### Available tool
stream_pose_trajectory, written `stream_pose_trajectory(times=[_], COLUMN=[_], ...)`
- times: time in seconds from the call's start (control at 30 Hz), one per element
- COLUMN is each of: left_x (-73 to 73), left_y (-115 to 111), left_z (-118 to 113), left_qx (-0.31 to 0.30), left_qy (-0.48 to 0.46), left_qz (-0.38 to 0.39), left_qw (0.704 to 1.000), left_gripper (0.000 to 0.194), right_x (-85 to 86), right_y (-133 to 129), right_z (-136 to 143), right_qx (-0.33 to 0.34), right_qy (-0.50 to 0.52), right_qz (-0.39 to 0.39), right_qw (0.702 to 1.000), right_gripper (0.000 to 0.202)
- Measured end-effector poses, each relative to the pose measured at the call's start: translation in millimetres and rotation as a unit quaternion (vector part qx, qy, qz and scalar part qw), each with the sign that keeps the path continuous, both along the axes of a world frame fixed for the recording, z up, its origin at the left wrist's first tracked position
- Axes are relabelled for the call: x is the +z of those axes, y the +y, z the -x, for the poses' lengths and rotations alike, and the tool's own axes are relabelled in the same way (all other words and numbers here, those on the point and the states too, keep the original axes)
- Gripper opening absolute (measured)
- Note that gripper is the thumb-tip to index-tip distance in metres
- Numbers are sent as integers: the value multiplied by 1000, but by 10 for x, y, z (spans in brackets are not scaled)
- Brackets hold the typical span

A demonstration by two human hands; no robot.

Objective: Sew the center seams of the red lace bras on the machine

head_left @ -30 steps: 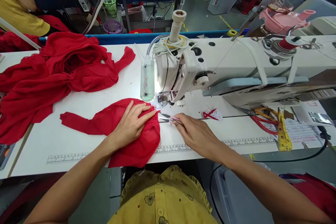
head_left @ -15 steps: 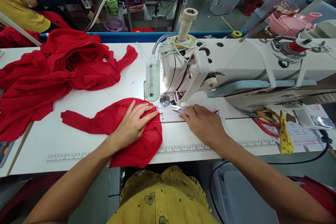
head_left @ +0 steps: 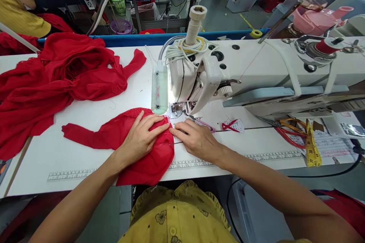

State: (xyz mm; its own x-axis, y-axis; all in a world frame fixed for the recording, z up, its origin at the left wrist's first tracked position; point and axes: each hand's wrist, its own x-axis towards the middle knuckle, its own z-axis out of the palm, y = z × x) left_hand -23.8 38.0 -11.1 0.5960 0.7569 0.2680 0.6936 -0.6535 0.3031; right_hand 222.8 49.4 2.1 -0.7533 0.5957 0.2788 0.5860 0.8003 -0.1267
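Observation:
A red cloth piece lies on the white table, its right edge close to the needle area of the sewing machine. My left hand rests flat on it with fingers spread. My right hand touches the cloth's right edge with its fingertips; its fingers are drawn together, and whatever they pinch is too small to make out. Small snips with a pink handle lie just beyond my right hand, beside the presser foot. A small white piece with a red ribbon lies to their right.
A heap of red cloth covers the table's left side. At the right are orange-handled scissors, a yellow tape measure and papers. A lamp hangs beside the machine head. Another person's yellow sleeve shows at the upper left.
My right hand has let go of the snips and moved left to the cloth's edge. The ribbon piece is now uncovered. My left hand stays on the cloth; the view has shifted slightly.

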Motion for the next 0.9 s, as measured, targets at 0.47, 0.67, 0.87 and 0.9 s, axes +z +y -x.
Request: stream_pose_trajectory(times=[0.47,0.67,0.87,0.9], left_x=[78,112,444,488], left_y=[-2,2,17,50], left_z=[4,-18,226,303], left_qx=[39,47,169,182], left_qy=[8,-11,-11,4], left_qz=[29,-7,-45,-51], left_qw=[999,999,985,982], left_gripper=[40,33,25,25], right_x=[-56,-52,-84,-90], right_y=[-14,-16,6,16], right_z=[-24,-15,-25,-25], right_qx=[-9,-13,-23,-25], right_qy=[-15,-5,58,76], right_qz=[-53,-57,-50,-54], right_qw=[998,998,997,995], right_gripper=[39,40,43,43])
